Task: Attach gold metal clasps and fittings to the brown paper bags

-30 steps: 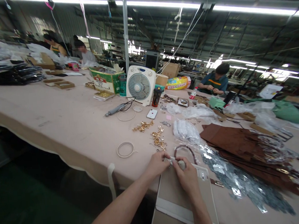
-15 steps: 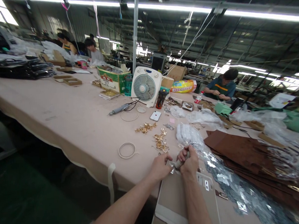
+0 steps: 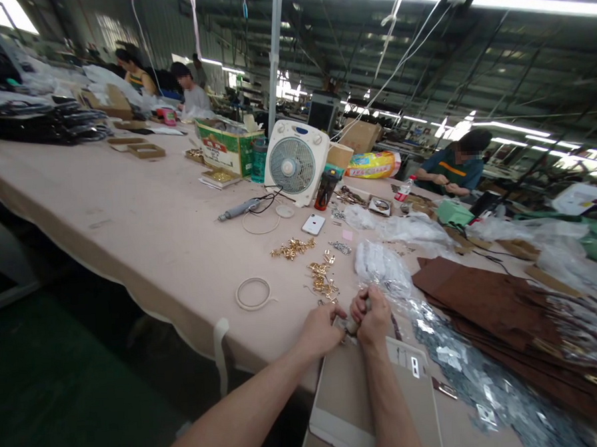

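My right hand (image 3: 373,318) is closed round a pale, greyish tool handle (image 3: 352,326); its kind is mostly hidden by the fingers. Close against its left end, my left hand (image 3: 320,330) pinches with thumb and forefinger at a small piece I cannot make out. Both hands are above the far end of a beige flat box or board (image 3: 343,394) at the table's front edge. A small silver plate (image 3: 415,367) lies on its right side. Just beyond the hands are gold-coloured metal fittings (image 3: 323,280), with a second gold pile (image 3: 292,249) behind.
A tape roll (image 3: 239,294) lies left. Farther back are a phone (image 3: 313,224), a grey electric screwdriver (image 3: 240,210), a fan (image 3: 301,136) and a dark cup (image 3: 327,190). Brown leather pieces (image 3: 467,295) and silver plates (image 3: 448,357) spread right. A person (image 3: 455,165) sits across the table.
My right hand has shifted slightly left and up, with the tool handle turned more out of sight. My left hand stays nearly in place. The camera view has shifted a little.
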The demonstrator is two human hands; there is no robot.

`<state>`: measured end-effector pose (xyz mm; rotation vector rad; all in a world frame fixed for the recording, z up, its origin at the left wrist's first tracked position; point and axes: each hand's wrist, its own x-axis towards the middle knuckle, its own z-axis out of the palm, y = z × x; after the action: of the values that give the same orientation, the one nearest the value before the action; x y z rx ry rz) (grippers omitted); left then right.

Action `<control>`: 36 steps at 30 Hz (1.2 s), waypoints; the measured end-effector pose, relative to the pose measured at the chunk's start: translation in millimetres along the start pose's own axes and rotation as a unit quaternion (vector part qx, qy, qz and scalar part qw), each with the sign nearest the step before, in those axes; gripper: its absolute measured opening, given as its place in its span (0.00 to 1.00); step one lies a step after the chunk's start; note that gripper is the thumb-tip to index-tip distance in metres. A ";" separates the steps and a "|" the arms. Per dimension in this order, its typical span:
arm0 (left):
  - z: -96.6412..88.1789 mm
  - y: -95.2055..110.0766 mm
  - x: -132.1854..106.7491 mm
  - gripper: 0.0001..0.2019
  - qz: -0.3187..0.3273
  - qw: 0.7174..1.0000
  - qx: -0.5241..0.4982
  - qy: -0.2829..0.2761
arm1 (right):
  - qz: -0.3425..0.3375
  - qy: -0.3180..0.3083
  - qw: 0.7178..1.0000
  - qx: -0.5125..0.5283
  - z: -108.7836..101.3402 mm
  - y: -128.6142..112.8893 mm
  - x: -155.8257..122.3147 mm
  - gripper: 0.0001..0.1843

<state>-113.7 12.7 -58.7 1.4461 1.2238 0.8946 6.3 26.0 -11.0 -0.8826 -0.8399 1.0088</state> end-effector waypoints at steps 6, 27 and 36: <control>-4.0 1.2 -0.7 0.18 0.012 1.000 -0.006 -0.014 | -0.026 -0.025 0.998 -0.054 0.7 1.7 -10.3 0.19; -14.0 2.2 -2.4 0.21 0.037 0.999 0.035 -0.018 | -0.091 0.055 0.994 0.000 -1.4 -18.3 -35.7 0.16; -16.3 15.1 -9.2 0.23 0.021 0.999 0.042 -0.019 | -0.146 0.046 0.988 0.028 4.6 -19.6 -63.2 0.20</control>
<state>-127.5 7.5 -39.8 1.5538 1.2197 0.8497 -10.4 -37.6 -2.4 -0.7283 -0.8318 0.7266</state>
